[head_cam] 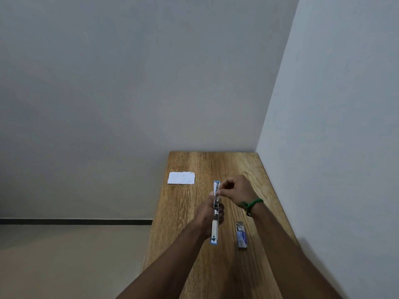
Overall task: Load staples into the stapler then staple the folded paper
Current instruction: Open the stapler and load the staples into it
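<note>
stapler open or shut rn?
Open: the blue-and-metal stapler is swung out flat in the left hand, right hand pinching at its channel.

Left hand (207, 214) clenched, arm outstretched — right hand (236, 189) pinching, fingertips together.

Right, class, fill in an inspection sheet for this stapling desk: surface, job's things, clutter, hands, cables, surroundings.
Surface: wooden table, set in a wall corner.
Job's things: stapler opened out; folded paper flat at the far left; staple box open, near right.
Clutter: nothing seen.
Hands: left hand grips the stapler; right hand pinches at its magazine, green wristband on.
Cables: nothing seen.
Surroundings: plain walls, bare floor.
</note>
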